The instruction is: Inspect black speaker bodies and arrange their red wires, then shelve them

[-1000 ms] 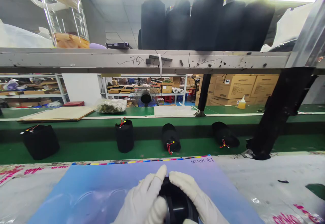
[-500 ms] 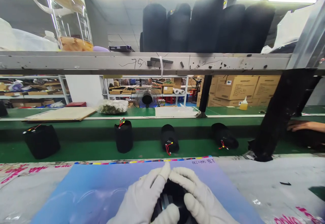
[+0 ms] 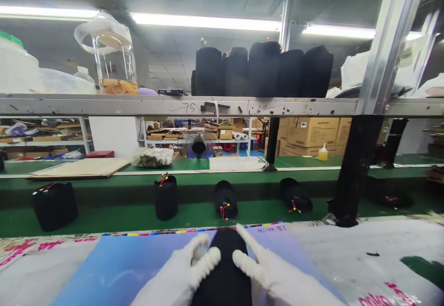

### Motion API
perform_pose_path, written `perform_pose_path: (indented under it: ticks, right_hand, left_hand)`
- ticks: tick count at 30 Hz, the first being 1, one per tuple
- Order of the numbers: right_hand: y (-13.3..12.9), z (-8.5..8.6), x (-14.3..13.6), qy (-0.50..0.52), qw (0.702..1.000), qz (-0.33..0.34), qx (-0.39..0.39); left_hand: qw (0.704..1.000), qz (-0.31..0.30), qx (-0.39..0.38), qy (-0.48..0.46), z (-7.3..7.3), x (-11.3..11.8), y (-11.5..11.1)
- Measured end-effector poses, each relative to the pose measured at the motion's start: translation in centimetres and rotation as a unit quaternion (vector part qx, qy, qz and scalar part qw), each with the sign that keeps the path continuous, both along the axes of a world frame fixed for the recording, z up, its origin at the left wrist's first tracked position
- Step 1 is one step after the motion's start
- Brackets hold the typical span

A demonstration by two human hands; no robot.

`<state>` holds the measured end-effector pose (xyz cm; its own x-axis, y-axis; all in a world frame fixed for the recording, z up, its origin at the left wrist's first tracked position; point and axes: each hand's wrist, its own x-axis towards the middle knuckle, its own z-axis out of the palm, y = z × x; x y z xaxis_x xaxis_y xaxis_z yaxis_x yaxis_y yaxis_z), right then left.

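Observation:
A black, soft-looking cylinder lies close in front of me on a blue-purple printed sheet. My left hand, in a white glove, grips its left side, with the thumb on top. On the other side my right hand, also gloved in white, holds it with the thumb on top and the index finger along the far right edge. The cylinder's near end runs out of the bottom of the view. The fingers under its sides are partly hidden.
On the green conveyor belt beyond stand or lie more black cylinders with red wires. A shelf overhead carries tall black cylinders and a glass jug. A black-wrapped post rises at the right.
The cylinder has turned from its dark, shiny end to its plain black side. My hands have parted and shifted along its sides. The view has tilted up; the other person's hand at right is gone.

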<state>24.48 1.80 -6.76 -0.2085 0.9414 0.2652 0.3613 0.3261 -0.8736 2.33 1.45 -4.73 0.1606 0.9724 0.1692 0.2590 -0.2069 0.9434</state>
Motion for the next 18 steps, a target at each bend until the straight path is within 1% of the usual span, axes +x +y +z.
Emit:
perform_pose_path:
  ticks: [3,4,6,7,8,10,13,15,16,17,18]
  right_hand:
    - [0.1,0.7,-0.6,0.060,0.995,-0.031,0.069]
    - [0.1,0.9,-0.5,0.065,0.992,-0.046,0.095]
    - [-0.1,1.1,0.0,0.053,0.989,-0.076,0.117]
    - [-0.3,1.0,0.3,0.049,0.988,-0.087,0.115]
    - [-0.6,0.7,0.6,0.047,0.988,-0.093,0.113]
    - [-1.4,-0.2,0.8,0.045,0.987,-0.103,0.116]
    - [-2.9,-2.5,0.1,0.048,0.985,-0.109,0.123]
    - [-3.8,-4.1,-0.6,0.049,0.984,-0.108,0.132]
    - [-4.2,-4.9,-0.9,0.045,0.982,-0.108,0.147]
    - [-4.5,-5.5,-1.0,0.039,0.979,-0.107,0.168]
    - [-4.8,-6.0,-0.9,0.029,0.974,-0.106,0.197]
  left_hand:
    - [0.994,-0.010,0.101,-0.047,1.7,1.4,0.1]
    - [0.990,-0.017,0.131,-0.055,2.2,1.7,0.2]
    - [0.985,-0.037,0.158,-0.056,2.6,1.8,0.4]
    - [0.984,-0.050,0.163,-0.052,2.4,1.7,0.6]
    - [0.983,-0.063,0.166,-0.047,2.1,1.5,0.8]
    - [0.983,-0.083,0.162,-0.038,0.5,1.0,1.0]
    - [0.987,-0.084,0.129,-0.051,-3.0,0.1,0.9]
    - [0.985,-0.087,0.136,-0.064,-5.2,-0.5,0.4]
    - [0.983,-0.087,0.137,-0.082,-6.0,-0.8,0.0]
    - [0.981,-0.086,0.134,-0.108,-6.5,-1.1,-0.5]
    - [0.978,-0.083,0.132,-0.140,-6.7,-1.4,-1.0]
